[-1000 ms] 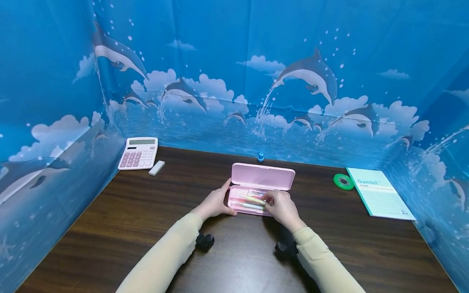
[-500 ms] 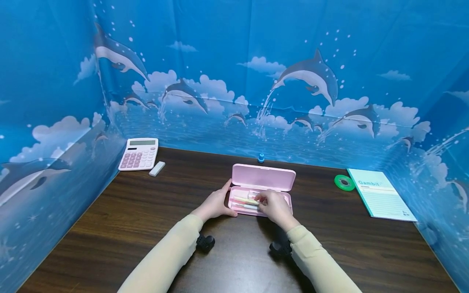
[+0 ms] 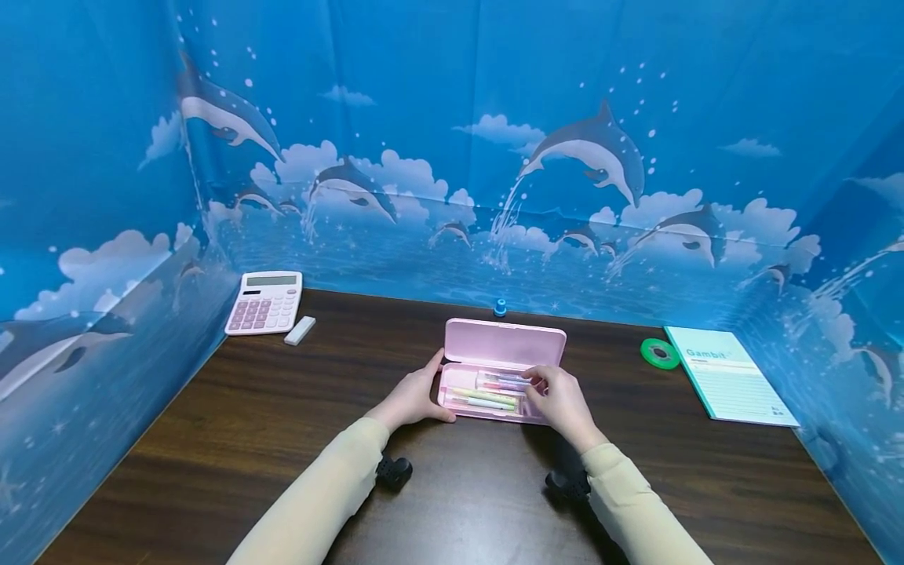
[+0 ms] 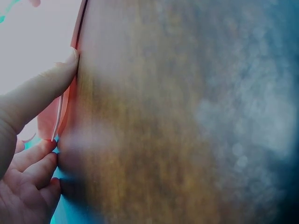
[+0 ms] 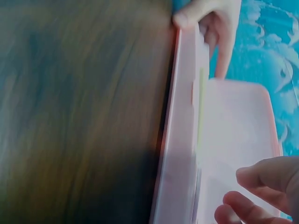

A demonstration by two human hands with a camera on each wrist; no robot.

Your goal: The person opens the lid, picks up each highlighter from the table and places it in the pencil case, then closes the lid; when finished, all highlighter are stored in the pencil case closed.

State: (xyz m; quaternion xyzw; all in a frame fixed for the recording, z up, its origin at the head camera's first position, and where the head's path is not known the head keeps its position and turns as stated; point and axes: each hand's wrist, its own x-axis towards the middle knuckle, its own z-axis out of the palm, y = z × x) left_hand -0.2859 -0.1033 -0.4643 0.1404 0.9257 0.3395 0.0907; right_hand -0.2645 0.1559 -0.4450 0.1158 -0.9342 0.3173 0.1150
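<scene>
An opened pink pencil case [image 3: 505, 342] stands mid-table with its lid raised. My left hand [image 3: 414, 395] grips its left end, thumb at the front edge; in the left wrist view the thumb [image 4: 44, 88] presses the pink side. Inside lie several pens, among them a yellow highlighter [image 3: 487, 395] and a white pen [image 3: 487, 404] along the front. More slim pens [image 3: 500, 382] lie behind these. My right hand [image 3: 561, 400] hovers over the case's right end. In the right wrist view its thumb and fingers [image 5: 243, 205] are apart, with nothing seen between them.
A pink and white calculator [image 3: 264, 303] and a white eraser-like block [image 3: 300, 330] lie at the back left. Behind the case stands a small blue object [image 3: 500, 308]. At the right are a green tape roll [image 3: 660, 354] and a notepad [image 3: 730, 375]. A dolphin-print curtain [image 3: 395, 259] encloses the table.
The right hand shifted left with the yellow highlighter, released it in the case, and moved back right. The left hand stays on the case.
</scene>
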